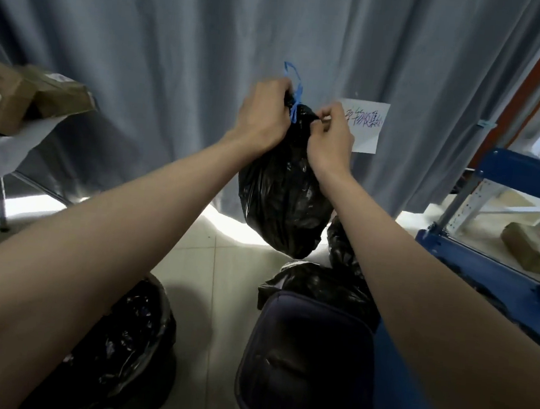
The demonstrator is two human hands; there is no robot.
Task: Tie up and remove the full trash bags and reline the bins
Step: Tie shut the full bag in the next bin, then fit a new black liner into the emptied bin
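I hold the full black trash bag (283,189) up above the floor, my left hand (263,118) clamped round its gathered neck while my right hand (331,137) pinches the plastic beside the blue drawstring (295,89), probably to cinch the knot; 2 bins (309,366) stand below.

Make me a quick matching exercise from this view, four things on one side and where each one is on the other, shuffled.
Things:
1. black trash bag
2. paper sign
3. brown parcels
4. lined bin

Places:
A. pinned on the grey curtain
B. on the floor at lower left
C. held up by the left hand and right hand
D. on the table at far left

Pairs: 1-C, 2-A, 3-D, 4-B
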